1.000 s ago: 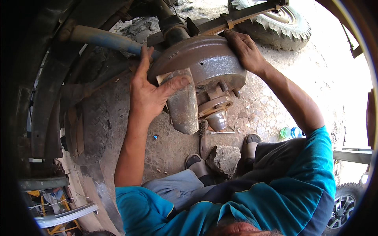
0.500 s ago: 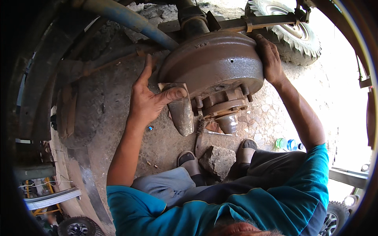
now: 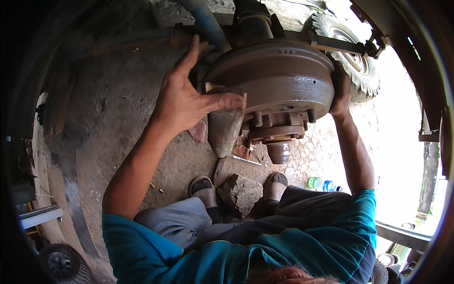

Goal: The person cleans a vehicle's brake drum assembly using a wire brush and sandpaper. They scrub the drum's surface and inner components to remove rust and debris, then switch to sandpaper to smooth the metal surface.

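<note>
A rusty brown brake drum [image 3: 272, 78] hangs on the axle in front of me, with studs and a hub [image 3: 279, 130] facing me. My right hand [image 3: 341, 92] lies against the drum's right side, its fingers wrapped round the rim and partly hidden. At the drum's left, my left hand [image 3: 187, 99] has its fingers stretched up beside the rim. The thumb of that hand presses on a worn, grey-brown tapering piece [image 3: 226, 132], which looks like a curled sheet and hangs below the drum's front edge. What lies behind this piece is hidden.
A rough stone block [image 3: 240, 195] sits between my feet. Bottles [image 3: 324, 184] lie on the floor to the right. Behind the drum are a blue pipe [image 3: 208, 23], a steel bar [image 3: 340, 45] and a loose tyre [image 3: 359, 61]. Another wheel [image 3: 61, 262] stands at lower left.
The view has shifted, so the drum appears further right and the feet further left. My left hand and the grey-brown piece stay by the drum's left side. The right hand keeps its hold.
</note>
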Motion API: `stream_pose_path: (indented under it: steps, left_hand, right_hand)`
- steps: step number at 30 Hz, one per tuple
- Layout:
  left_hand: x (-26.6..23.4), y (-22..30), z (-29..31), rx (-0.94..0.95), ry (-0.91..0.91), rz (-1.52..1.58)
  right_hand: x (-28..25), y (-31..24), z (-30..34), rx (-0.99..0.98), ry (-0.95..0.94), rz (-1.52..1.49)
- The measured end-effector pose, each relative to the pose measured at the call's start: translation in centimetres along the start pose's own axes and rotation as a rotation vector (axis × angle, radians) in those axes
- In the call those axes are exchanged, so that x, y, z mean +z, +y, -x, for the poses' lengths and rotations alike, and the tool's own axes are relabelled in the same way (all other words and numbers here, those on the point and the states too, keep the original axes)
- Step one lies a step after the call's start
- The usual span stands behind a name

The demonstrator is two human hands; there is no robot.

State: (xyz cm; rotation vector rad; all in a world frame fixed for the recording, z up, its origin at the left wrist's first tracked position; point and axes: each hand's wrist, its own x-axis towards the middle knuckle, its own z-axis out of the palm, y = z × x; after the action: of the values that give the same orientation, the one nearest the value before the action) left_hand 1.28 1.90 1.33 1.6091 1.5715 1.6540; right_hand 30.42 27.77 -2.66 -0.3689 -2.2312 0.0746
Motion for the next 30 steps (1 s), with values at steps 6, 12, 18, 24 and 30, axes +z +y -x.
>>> stream_pose_path:
  steps: [6,12,18,24,30]
  left_hand:
    - [1.0,1.1,-1.1,-0.016,0.011,-0.057]
    - [-0.4,-0.4,0.2,-0.140,0.016,0.252]
    - [0.4,0.5,-1.0,0.004,-0.005,-0.086]
    - [-0.7,-0.1,0.0,-0.118,-0.026,0.240]
    - [0.6,0.7,-1.8,-0.009,-0.044,0.074]
  right_hand:
    - [-0.8,-0.4,-0.5,-0.096,-0.055,0.126]
    - [-0.2,-0.1,0.2,-0.075,-0.012,0.179]
    - [-0.7,0.6,0.4,-0.056,-0.032,0.085]
    - [0.0,-0.2,0.4,0.032,-0.005,0.065]
    - [-0.3,-0.3,0.3,-0.034,-0.011,0.129]
